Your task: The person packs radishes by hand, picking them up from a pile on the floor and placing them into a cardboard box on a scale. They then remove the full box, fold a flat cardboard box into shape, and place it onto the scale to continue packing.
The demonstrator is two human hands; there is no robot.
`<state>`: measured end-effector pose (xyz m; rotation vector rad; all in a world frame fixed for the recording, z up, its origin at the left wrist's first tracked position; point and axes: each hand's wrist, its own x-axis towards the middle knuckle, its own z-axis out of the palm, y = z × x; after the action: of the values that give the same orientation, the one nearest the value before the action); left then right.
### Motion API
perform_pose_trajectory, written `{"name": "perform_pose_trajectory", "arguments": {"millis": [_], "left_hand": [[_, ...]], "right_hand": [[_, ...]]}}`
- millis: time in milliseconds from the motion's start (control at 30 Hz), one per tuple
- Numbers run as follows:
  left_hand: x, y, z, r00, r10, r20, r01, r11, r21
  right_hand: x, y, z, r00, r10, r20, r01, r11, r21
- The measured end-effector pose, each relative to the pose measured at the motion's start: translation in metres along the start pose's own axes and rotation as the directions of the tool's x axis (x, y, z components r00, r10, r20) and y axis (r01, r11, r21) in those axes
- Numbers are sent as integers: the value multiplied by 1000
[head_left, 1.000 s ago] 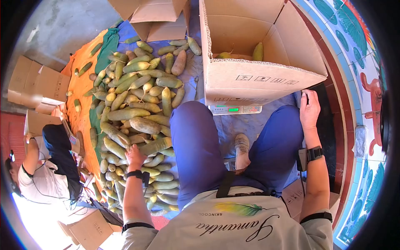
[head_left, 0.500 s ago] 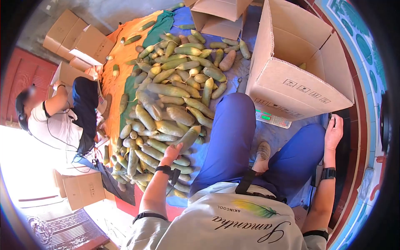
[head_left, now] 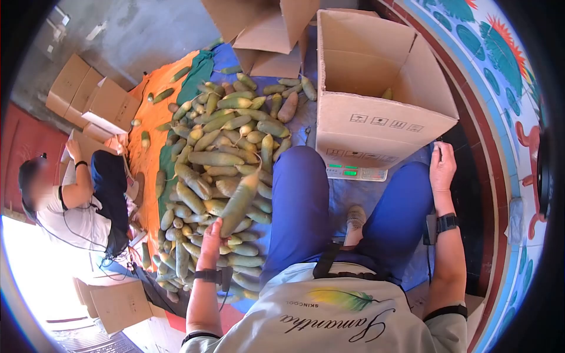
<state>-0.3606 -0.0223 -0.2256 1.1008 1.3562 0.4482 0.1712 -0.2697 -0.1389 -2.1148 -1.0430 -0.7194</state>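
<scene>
My left hand is closed around the lower end of a long green radish, whose thin root tip points up and away. It holds the radish over a large heap of green radishes. My right hand has its fingers curled in and nothing visible in them. It is beside my right knee, near the lower right corner of a tall open cardboard box. Inside the box, part of a green radish shows; the rest of the bottom is hidden. The box stands on a scale with lit green displays.
Blue sheeting and an orange sheet lie under the heap. More cardboard boxes stand at the back and left. Another person sits at the left, with a hand at a box. A painted wall curves along the right.
My left hand has raised the radish off the heap and turned it more upright. The view has shifted, and my right hand stays near the box corner.
</scene>
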Motion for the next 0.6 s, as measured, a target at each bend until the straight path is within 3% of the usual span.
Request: {"name": "perform_pose_trajectory", "arguments": {"millis": [167, 233, 333, 400, 500, 533, 600], "left_hand": [[-18, 53, 6, 971, 232, 55, -219, 960, -175], [-21, 62, 2, 942, 294, 162, -249, 935, -251], [-43, 93, 24, 932, 312, 182, -259, 928, -267], [-56, 109, 43, 885, 404, 231, -344, 902, -261], [-68, 128, 68, 794, 381, 473, -329, 924, -193], [-69, 126, 74, 796, 374, 476, -332, 927, -174], [-71, 132, 84, 702, 350, 620, -353, 927, -124]], "right_hand": [[11, -45, -19, 998, -22, -60, 31, 987, 158], [21, -73, -34, 996, -50, -67, 60, 986, 157], [39, -119, -60, 968, -241, -65, 249, 940, 234], [47, -145, -72, 912, -409, -30, 402, 878, 261], [46, -175, -79, 760, -642, 96, 589, 744, 315], [43, -184, -80, 716, -679, 161, 619, 724, 303], [36, -189, -76, 664, -717, 214, 658, 695, 290]]}}
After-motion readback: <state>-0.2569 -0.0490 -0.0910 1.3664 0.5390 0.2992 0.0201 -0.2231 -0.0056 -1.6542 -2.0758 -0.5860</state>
